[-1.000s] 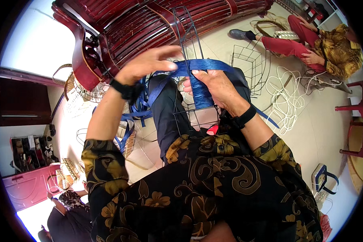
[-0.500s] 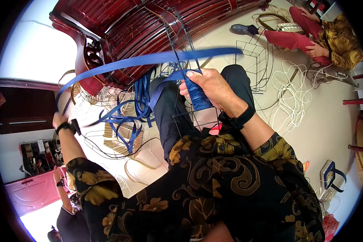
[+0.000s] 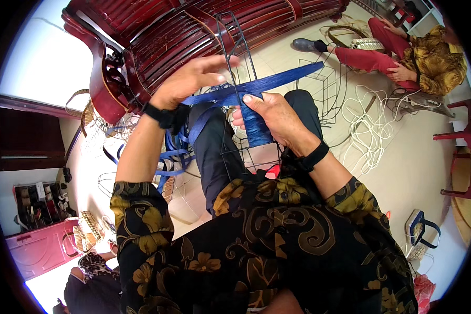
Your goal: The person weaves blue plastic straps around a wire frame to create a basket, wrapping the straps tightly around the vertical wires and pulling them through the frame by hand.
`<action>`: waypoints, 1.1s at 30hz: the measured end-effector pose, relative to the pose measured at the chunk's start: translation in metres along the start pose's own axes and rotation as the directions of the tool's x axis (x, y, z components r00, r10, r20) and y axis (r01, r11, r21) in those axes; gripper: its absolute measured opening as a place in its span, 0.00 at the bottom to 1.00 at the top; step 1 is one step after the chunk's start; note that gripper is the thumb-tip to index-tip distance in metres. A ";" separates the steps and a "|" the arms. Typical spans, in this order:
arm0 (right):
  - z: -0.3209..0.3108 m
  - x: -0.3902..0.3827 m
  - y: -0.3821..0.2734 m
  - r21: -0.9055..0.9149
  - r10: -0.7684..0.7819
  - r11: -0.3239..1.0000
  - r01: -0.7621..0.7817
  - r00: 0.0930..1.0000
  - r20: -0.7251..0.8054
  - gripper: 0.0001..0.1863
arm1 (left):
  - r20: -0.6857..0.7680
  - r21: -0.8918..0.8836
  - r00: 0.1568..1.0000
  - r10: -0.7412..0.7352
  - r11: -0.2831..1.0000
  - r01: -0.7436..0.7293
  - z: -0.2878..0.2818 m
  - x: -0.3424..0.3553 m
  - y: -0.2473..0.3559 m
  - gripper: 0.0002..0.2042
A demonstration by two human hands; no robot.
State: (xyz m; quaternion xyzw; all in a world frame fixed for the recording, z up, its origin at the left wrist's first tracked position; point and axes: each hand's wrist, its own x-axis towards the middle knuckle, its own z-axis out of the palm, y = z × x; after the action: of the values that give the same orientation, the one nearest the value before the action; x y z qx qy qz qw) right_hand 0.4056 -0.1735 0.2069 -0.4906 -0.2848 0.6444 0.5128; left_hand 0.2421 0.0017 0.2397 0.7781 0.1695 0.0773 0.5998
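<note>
A black wire frame [image 3: 244, 47] stands over my lap, one section of it wrapped in blue strip [image 3: 259, 129]. My right hand [image 3: 275, 113] is closed round the wrapped section, its thumb pressing on the strip. A loose length of flat blue strip [image 3: 288, 77] crosses the frame above that thumb, its free end sticking out to the right. At the frame's left side is my left hand [image 3: 191, 81], fingers stretched out and apart, their tips blurred near the wires. The strip runs close below it, and no grip on it shows.
More blue strips [image 3: 174, 157] lie on the floor left of my legs. Ahead is a dark red slatted wooden bench [image 3: 162, 39]. Another wire frame [image 3: 322, 94] and tangled white cord [image 3: 369, 131] lie to the right. One person [image 3: 374, 60] sits at the far right, another [image 3: 91, 282] at the lower left.
My left hand has come from far left, where it drew the strip out in a long arc, to the wire frame, and its fingers have opened. My right hand keeps its hold.
</note>
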 end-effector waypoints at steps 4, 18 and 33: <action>0.000 -0.003 0.000 0.004 0.027 1.000 -0.027 0.999 -0.022 0.15 | 0.180 -0.121 0.982 -0.063 0.989 0.085 0.013 0.016 -0.011 0.24; 0.006 0.002 -0.001 -0.013 0.062 0.998 -0.062 0.998 0.024 0.20 | -0.906 0.259 0.421 0.035 0.833 0.488 -0.140 -0.122 -0.123 0.14; 0.002 0.002 0.000 -0.003 0.014 1.000 -0.014 1.000 -0.002 0.17 | -0.224 -0.912 0.958 -0.182 0.387 -0.140 0.117 -0.034 -0.049 0.24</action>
State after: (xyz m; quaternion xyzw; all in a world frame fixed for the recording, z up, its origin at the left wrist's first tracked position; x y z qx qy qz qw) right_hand 0.4039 -0.1720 0.2067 -0.4942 -0.2818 0.6469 0.5078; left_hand 0.2398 -0.1055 0.1646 0.2926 0.1931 0.2625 0.8990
